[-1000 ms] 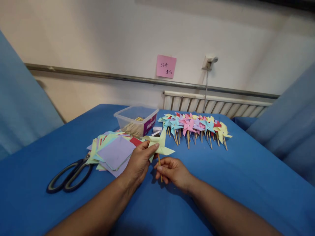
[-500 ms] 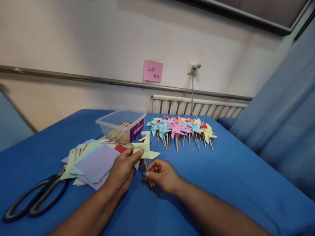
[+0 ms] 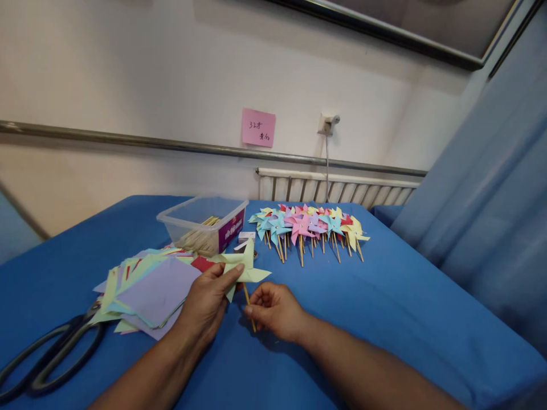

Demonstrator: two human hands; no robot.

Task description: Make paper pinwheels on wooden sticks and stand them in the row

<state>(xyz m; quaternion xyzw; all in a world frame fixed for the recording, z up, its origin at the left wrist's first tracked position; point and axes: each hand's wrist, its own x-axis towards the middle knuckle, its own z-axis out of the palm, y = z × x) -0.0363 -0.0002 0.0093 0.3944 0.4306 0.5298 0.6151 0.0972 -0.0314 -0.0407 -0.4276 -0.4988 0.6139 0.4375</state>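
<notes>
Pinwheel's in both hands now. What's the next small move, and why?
Probably carry the yellow pinwheel to the finished row of pinwheels: its blades look folded, the left hand pinches the paper, and the right hand grips its stick.

2 bare forearms, left hand (image 3: 205, 302), right hand (image 3: 273, 310), no sleeves.

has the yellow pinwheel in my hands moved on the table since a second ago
No. The yellow pinwheel stays just in front of the clear box; only the camera view shifted.

Soft, even indoor light; sharp centre, edges bowed by wide-angle lens.
</notes>
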